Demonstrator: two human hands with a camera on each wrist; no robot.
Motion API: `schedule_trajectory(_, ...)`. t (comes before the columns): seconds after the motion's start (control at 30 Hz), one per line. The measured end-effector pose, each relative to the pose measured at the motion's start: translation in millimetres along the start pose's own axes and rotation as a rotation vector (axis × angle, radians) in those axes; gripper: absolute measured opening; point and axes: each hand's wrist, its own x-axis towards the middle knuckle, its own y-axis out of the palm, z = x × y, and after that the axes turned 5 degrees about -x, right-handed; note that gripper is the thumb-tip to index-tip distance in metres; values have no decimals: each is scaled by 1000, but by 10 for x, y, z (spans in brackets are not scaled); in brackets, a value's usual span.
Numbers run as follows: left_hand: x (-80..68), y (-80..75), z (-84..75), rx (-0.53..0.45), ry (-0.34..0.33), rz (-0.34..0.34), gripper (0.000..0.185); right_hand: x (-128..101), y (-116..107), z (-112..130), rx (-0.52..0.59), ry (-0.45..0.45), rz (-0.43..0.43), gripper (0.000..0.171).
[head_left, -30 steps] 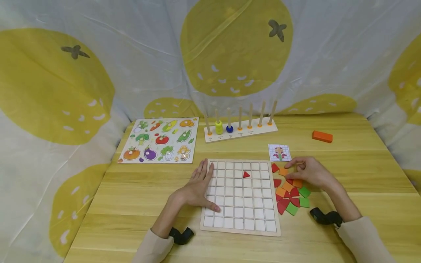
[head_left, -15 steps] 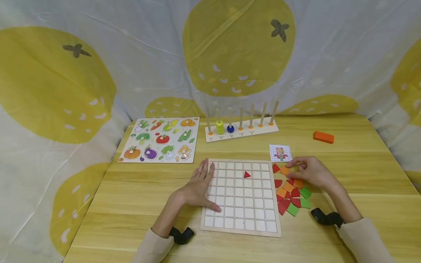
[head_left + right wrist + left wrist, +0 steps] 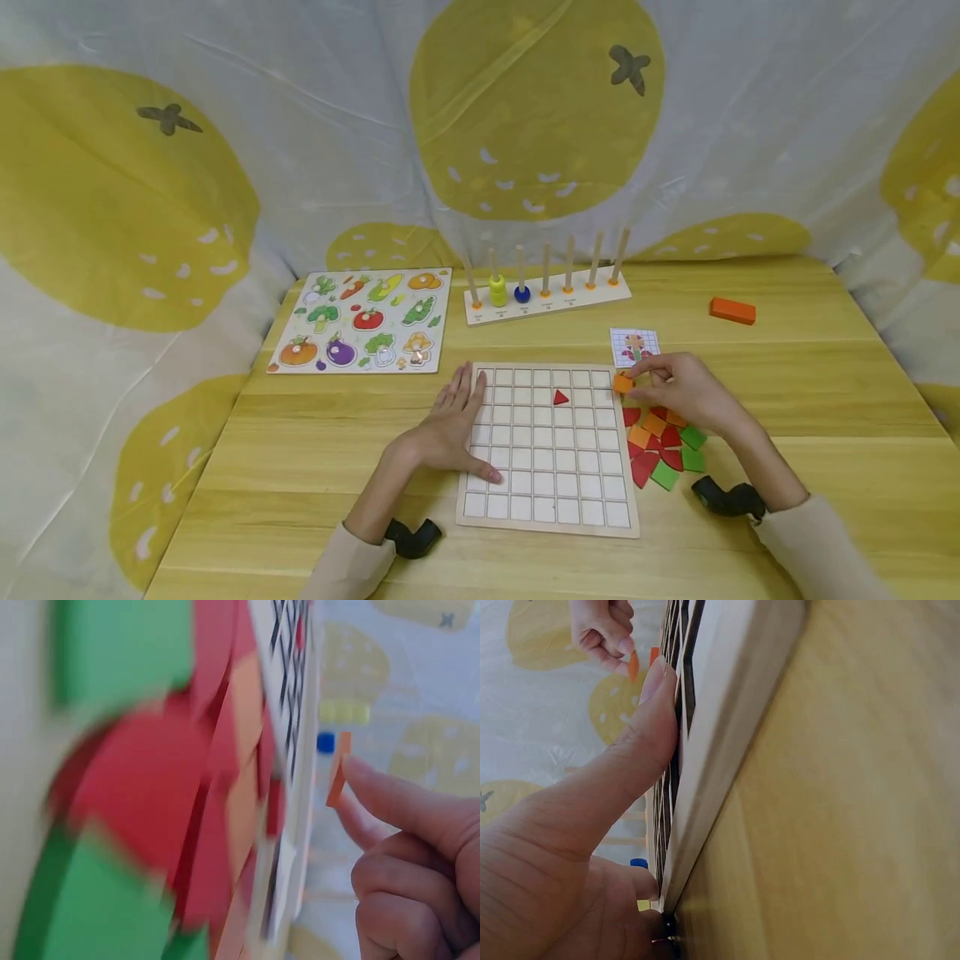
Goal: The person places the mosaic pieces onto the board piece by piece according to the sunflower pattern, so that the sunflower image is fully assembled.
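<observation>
The orange tile [image 3: 622, 383] is a small flat square pinched between thumb and fingertips of the right hand [image 3: 678, 393], held just above the right edge of the grid board [image 3: 551, 521], near its far right corner. In the right wrist view the same orange tile [image 3: 338, 780] shows edge-on, thin as a chip, with the fingers [image 3: 397, 802] grasping it from the right.

As far as the pictures show, the work looks barely begun: only one red triangle [image 3: 561, 398] sits in a cell in the far part of the board, and every other cell is blank white. What is left, by my judgement, is nearly the whole pattern. The loose pile of tiles [image 3: 663, 450] lies on the table [image 3: 300, 467] just right of the board: red, orange and green pieces, some square, some with a curved edge, overlapping one another. A small pattern card [image 3: 634, 346] with a coloured figure on a grid lies just beyond the right hand.

The left hand [image 3: 450, 429] lies flat on the near left part of the board, fingers straight, its grip released, thumb [image 3: 641, 742] pressed along the frame.

The board is pale wood with thin raised dividers and a smooth rim; the tiles look matte and painted; the table is light, streaky wood grain.
</observation>
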Motion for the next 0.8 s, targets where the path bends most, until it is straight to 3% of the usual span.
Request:
schedule_trajectory(0.3,-5,1,14,12,9,4,147,195,367,351,16,-113,47,20)
schedule_trajectory(0.57,-5,-9,7,9,-6,2,147,341,619,606,50,-51,66,18)
schedule_trajectory(0.8,3,4,3,20,-5,4,147,415,712,672,14,-19,55,19)
